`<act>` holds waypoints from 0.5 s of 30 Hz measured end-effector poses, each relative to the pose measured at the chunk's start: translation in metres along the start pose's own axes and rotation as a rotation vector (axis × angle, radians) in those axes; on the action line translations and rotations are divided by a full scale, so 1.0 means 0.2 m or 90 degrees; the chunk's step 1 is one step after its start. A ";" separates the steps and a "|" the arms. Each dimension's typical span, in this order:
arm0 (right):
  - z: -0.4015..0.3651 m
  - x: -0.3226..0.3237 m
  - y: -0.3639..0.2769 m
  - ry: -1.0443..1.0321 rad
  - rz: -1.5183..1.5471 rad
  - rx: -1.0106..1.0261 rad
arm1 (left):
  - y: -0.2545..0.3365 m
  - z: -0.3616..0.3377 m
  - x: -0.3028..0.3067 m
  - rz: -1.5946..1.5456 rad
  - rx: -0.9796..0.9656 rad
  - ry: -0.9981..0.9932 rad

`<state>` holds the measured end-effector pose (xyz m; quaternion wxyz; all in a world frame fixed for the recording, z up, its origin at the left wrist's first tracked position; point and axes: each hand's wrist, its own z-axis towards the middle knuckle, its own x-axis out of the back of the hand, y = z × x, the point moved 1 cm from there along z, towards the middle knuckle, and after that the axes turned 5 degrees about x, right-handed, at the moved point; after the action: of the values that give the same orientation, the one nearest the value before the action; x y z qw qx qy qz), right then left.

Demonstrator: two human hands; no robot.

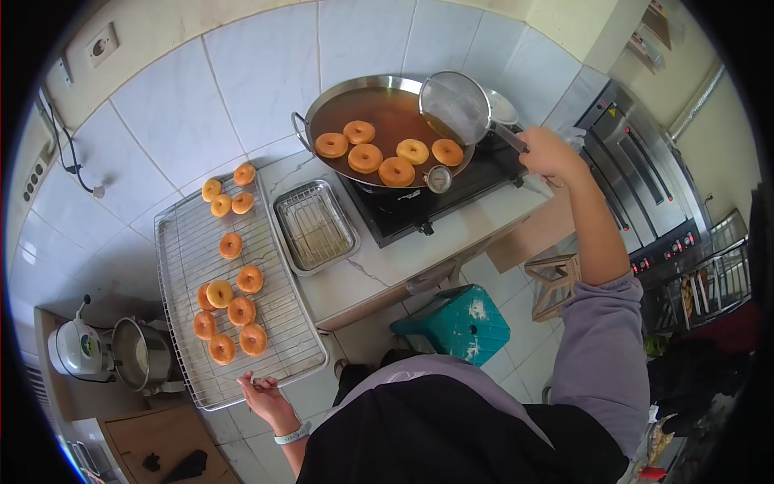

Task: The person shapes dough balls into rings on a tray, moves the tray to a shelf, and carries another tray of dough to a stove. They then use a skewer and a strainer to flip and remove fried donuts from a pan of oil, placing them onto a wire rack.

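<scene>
My right hand [553, 155] is closed round the handle of a mesh skimmer [455, 108], whose round head is over the right side of a wide pan of oil [387, 109]. Several golden doughnuts [365, 158] float in the oil, and a round thermometer [439, 179] sits at the pan's near rim. Down at the lower left, my left hand [264, 397] has its fingers apart and holds nothing visible, beside the near edge of a wire rack [282, 339]. Several fried doughnuts [241, 310] lie on that rack.
A small tray with a wire grid [316, 227] stands between rack and black stove [389, 230]. A teal stool [468, 327] and a wooden stool [558, 284] stand on the floor. Ovens [637, 177] are at right; a mixer [76, 348] and metal bowl [143, 355] are at left.
</scene>
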<state>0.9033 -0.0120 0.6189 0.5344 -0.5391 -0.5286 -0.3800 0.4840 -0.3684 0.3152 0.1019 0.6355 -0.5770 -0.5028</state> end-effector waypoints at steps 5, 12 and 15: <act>0.01 0.05 0.06 -0.127 0.247 -0.042 | -0.02 0.03 0.03 -0.001 0.006 -0.013; 0.12 -0.02 0.08 -0.223 0.439 -0.033 | -0.02 0.01 0.05 0.022 0.000 -0.012; 0.16 -0.06 0.03 -0.259 0.457 -0.011 | 0.00 0.00 0.05 0.020 -0.007 -0.002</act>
<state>0.9022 0.0174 0.6017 0.5132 -0.7579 -0.3984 -0.0596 0.4828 -0.3766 0.3111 0.1124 0.6252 -0.5843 -0.5050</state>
